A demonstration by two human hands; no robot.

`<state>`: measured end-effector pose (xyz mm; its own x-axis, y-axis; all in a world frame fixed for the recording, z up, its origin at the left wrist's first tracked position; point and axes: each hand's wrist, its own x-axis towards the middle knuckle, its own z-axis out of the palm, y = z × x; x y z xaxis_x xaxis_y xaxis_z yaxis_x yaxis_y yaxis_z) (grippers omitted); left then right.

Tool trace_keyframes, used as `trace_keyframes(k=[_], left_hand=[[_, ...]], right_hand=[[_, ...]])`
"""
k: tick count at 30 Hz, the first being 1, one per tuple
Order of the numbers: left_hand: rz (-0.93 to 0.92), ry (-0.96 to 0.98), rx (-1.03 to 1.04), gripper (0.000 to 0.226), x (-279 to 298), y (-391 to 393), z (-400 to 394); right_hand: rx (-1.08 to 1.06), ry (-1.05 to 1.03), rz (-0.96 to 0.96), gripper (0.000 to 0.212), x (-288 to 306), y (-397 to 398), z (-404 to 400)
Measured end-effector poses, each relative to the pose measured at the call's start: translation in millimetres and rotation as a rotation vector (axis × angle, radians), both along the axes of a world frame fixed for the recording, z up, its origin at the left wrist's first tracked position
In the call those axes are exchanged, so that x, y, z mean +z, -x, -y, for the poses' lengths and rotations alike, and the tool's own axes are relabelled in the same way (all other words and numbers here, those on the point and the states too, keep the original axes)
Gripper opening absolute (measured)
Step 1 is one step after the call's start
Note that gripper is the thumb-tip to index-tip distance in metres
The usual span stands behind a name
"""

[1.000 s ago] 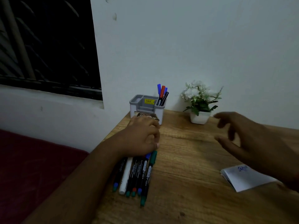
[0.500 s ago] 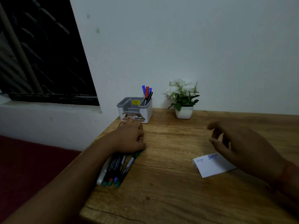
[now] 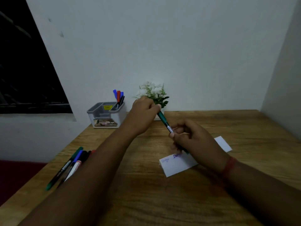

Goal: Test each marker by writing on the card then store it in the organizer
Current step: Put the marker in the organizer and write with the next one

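Observation:
A green marker (image 3: 164,121) is held slanted above the desk by both hands. My left hand (image 3: 143,114) grips its upper, green capped end, and my right hand (image 3: 193,137) grips the lower barrel over the white card (image 3: 176,165). The card lies on the wood with blue writing on its left part. Several loose markers (image 3: 70,165) lie in a row near the desk's left edge. The grey organizer (image 3: 105,115) stands at the back left with several markers (image 3: 119,98) upright in its right compartment.
A small white pot of flowers (image 3: 154,93) stands against the wall behind my left hand. The wooden desk (image 3: 146,201) ends at a white wall behind and another on the right. A dark window is at the left.
My left hand has lifted a green marker from the row and carried it right. My right hand has closed on its lower end above the card. The view has shifted left.

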<state>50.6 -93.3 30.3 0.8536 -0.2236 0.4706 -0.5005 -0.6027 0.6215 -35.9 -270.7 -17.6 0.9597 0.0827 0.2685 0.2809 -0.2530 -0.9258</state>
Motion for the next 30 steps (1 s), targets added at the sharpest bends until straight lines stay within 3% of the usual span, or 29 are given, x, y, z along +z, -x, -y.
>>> trace_keyframes(k=[3, 6, 11, 15, 19, 21, 25, 30], left_hand=[[-0.133, 0.219, 0.026, 0.026, -18, 1, 14], [-0.345, 0.403, -0.107, 0.014, -40, 3, 10], [-0.399, 0.261, -0.294, 0.018, -63, 4, 6], [-0.287, 0.178, -0.280, 0.014, -62, 7, 9], [-0.179, 0.037, -0.245, 0.007, -61, 9, 8], [-0.144, -0.040, -0.260, 0.009, -63, 11, 11], [-0.069, -0.104, -0.342, 0.010, -65, 16, 18], [-0.163, -0.055, -0.395, 0.020, -65, 10, 11]], right_hand=[[-0.078, -0.110, -0.003, 0.013, 3, -8, 15], [-0.117, -0.188, -0.046, 0.010, 4, -19, 32], [-0.139, -0.389, -0.111, 0.022, 3, -26, 42], [-0.102, -0.634, -0.147, 0.026, -2, -26, 39], [-0.029, -0.740, -0.122, 0.018, -5, -21, 31], [-0.023, -0.711, -0.092, 0.015, -8, -20, 25], [-0.033, -0.427, -0.058, 0.008, -14, -17, 20], [-0.129, -0.353, -0.007, 0.012, -9, -15, 18]])
